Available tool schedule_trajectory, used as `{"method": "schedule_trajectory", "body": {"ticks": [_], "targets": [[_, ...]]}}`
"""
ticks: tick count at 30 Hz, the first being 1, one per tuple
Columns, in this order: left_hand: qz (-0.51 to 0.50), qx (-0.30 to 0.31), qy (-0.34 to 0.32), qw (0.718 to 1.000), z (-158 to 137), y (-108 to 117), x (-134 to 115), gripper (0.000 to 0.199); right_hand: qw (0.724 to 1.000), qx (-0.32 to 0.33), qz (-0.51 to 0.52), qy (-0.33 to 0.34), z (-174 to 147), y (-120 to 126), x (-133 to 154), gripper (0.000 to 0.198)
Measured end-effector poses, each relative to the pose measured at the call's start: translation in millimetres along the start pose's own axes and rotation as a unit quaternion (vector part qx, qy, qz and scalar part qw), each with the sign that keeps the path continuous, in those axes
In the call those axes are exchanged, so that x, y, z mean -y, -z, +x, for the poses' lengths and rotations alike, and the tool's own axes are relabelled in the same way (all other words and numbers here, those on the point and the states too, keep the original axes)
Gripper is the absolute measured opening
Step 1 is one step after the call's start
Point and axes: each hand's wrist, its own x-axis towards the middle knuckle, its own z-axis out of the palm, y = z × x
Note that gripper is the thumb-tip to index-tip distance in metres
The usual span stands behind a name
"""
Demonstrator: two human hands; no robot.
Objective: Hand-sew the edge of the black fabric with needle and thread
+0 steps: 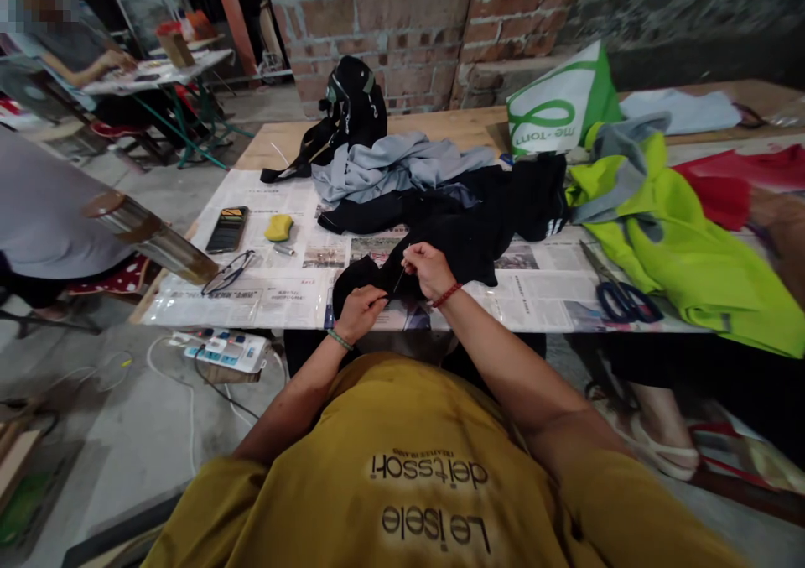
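Note:
My left hand (pixel 358 312) is closed at the near edge of the black garment (pixel 459 249), pinching its cloth between thumb and fingers. Just right of it and slightly higher, my right hand (pixel 428 270) pinches what looks like a sewing needle. A thin light thread (pixel 400 279) runs from those fingers down toward the cloth by my left fingertips. The black garment lies spread over the newspaper-covered table (pixel 283 287), with white stripes on its right end. Behind it is a heap of grey cloth (pixel 402 165).
Left on the table are a phone (pixel 227 229), yellow sponge (pixel 278 227), small spool (pixel 283 249), glasses (pixel 230 272) and tall flask (pixel 151 237). Scissors (pixel 622 295) and a lime garment (pixel 679 241) lie right. A black bag (pixel 355 102) stands behind. People sit nearby; a power strip (pixel 226 350) is below.

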Motion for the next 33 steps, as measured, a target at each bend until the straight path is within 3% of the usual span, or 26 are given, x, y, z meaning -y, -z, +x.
{"method": "schedule_trajectory", "body": {"ticks": [5, 7, 13, 21, 26, 33], "targets": [[-0.032, -0.012, 0.009, 0.999, 1, 0, 0, 0.012, 0.987, 0.147, 0.034, -0.059, -1, 9, 18, 0.023], [-0.030, -0.018, 0.010, 0.999, 1, 0, 0, 0.011, 0.980, 0.175, 0.067, -0.066, -2, 10, 25, 0.025], [-0.021, -0.013, 0.010, 1.000, 0, 1, 0, 0.012, 0.993, 0.075, 0.053, 0.076, 16, 27, 53, 0.023], [-0.034, -0.019, 0.008, 0.999, 0, 0, 1, 0.012, 0.977, -0.008, -0.001, 0.211, 47, 75, 89, 0.021], [-0.027, -0.019, 0.015, 0.999, 0, -1, 1, 0.012, 0.966, -0.023, -0.026, 0.256, 59, 91, 106, 0.016], [-0.020, -0.018, 0.008, 1.000, 0, 0, 0, 0.013, 0.960, -0.040, -0.051, 0.271, 65, 85, 123, 0.012]]}}
